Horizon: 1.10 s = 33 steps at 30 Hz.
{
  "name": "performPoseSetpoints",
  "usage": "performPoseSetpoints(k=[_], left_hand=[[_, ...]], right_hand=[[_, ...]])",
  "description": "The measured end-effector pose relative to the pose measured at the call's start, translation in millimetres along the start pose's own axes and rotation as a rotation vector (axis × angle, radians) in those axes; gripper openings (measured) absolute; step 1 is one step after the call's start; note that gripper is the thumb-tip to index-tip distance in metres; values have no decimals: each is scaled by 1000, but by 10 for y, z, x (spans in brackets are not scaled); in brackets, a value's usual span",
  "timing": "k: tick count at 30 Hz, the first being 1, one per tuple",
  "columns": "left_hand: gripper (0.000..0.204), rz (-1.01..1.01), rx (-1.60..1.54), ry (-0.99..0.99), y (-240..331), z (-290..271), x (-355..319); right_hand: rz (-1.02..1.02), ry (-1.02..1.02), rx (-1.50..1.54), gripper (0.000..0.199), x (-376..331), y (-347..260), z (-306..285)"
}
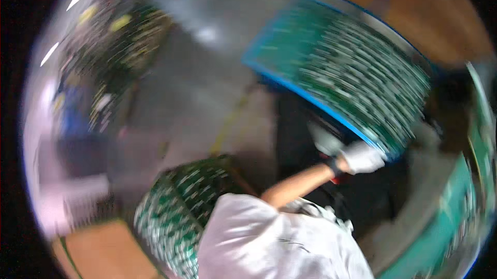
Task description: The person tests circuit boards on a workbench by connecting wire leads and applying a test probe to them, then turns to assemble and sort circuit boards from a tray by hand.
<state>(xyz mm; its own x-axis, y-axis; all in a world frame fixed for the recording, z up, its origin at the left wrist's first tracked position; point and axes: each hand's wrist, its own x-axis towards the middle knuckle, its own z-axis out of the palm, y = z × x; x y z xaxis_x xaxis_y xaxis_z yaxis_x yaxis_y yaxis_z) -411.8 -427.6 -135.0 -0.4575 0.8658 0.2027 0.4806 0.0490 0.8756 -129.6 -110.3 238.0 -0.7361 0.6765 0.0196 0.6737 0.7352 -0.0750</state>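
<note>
My left arm reaches across to the right from a white sleeve, with a dark band at the wrist. My left hand (365, 158) wears a white glove and lies at the near corner of a blue-rimmed bin (323, 107). Motion blur smears its fingers, so whether they grip the rim cannot be made out. Inside the bin, many thin green-and-white pieces (367, 79) stand in close rows, possibly circuit boards. A green surface (284, 46) fills the bin's left part. My right hand does not show.
Below left stands a bundle of similar green-and-white pieces (173, 211), beside a cardboard box (106, 250). Brown cardboard (429, 9) lies beyond the bin. Green panels (440, 227) line the right side. Grey floor with a yellow line (225, 126) runs at left centre.
</note>
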Motion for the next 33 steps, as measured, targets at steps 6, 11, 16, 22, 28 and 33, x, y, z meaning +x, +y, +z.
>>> performPoseSetpoints(k=[6,11,16,22,28,33], left_hand=[[82,-74,-842,-148,600,-118,557],[103,-34,-1038,-112,708,-293,778],[87,-16,-1014,14,571,-701,672],[73,-149,-1128,237,102,-1133,529],[71,-166,-1188,614,-393,-1513,609],[90,-220,-1176,790,-1092,-2080,829]], right_hand=[[-286,-10,-246,18,-140,-889,-179],[-549,-125,-105,17,377,-1782,207],[-815,-130,-70,19,910,-2444,554],[-921,-168,-127,26,1442,-3093,876],[-969,-266,-26,28,2219,-3721,1519],[-892,-570,390,22,3014,-4302,2288]])
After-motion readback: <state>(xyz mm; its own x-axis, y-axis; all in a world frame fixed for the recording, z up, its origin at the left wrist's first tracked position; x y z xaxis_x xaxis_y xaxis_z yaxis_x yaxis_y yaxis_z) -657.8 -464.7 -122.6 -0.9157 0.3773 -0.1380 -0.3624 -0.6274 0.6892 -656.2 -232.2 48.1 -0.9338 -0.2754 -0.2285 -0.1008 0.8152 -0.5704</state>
